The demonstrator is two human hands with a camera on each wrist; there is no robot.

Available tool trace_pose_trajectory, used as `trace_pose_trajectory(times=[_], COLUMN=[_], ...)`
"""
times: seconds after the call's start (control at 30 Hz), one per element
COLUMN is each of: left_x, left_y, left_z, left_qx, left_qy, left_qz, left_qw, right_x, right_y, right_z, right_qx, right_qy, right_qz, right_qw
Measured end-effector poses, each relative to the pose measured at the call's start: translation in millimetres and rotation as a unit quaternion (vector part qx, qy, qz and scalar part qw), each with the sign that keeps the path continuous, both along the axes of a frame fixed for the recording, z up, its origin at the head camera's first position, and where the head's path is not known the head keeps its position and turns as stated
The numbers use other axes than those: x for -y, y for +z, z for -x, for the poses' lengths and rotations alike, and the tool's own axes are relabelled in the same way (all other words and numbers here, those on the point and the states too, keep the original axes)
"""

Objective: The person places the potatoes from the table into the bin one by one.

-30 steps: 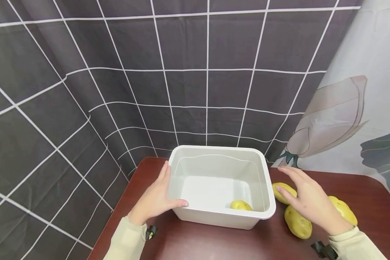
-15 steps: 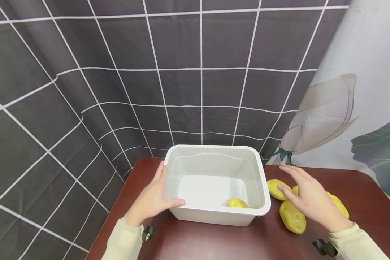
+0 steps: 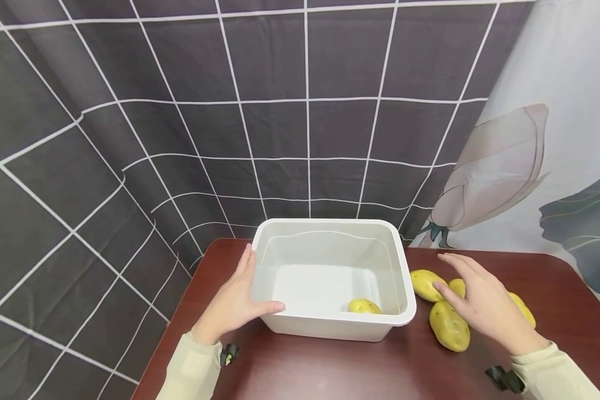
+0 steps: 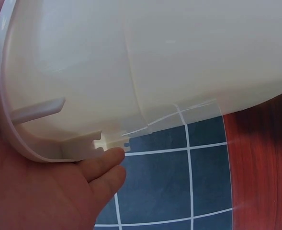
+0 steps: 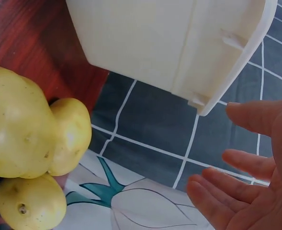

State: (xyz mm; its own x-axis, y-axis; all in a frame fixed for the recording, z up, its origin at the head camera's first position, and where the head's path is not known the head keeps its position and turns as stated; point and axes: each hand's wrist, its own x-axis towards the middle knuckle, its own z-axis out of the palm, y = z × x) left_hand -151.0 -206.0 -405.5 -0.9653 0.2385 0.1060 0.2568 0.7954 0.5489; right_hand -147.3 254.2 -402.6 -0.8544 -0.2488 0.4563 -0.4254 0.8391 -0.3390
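Note:
A light grey plastic tub (image 3: pixel 325 328) stands on the dark red table, with one yellow potato (image 3: pixel 364 306) at its front right corner inside. My left hand (image 3: pixel 232 303) rests on the tub's left side, fingers straight along the outside and thumb stretched over the front corner. In the left wrist view, two fingertips (image 4: pixel 105 165) lie under the tub's rim. My right hand (image 3: pixel 490 303) hovers to the right, fingers spread and holding nothing. Beneath and beside it lie several potatoes, among them a front one (image 3: pixel 450 326) and one close to the tub (image 3: pixel 426 285).
The table (image 3: pixel 310 366) stretches in front of the tub and to the right. A dark curtain with a white grid (image 3: pixel 280 128) hangs behind and to the left. At the back right hangs a pale curtain (image 3: pixel 520 161) with a floral print.
The head view has shifted slightly, so tub and potatoes appear further left. My right hand sits a little further right of the tub. My left hand stays at the tub's side.

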Motion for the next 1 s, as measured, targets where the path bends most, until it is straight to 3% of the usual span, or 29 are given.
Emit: trace_pose_trajectory(times=[1.0], left_x=[-0.6], left_y=[2.2], left_z=[0.2], left_qx=[0.004], left_qy=[0.002], left_qz=[-0.001], left_qw=[1.0], right_x=[-11], right_y=[-30.5], right_z=[-13.2], right_qx=[0.017], right_qy=[-0.037], right_qz=[0.017], right_qw=[0.999])
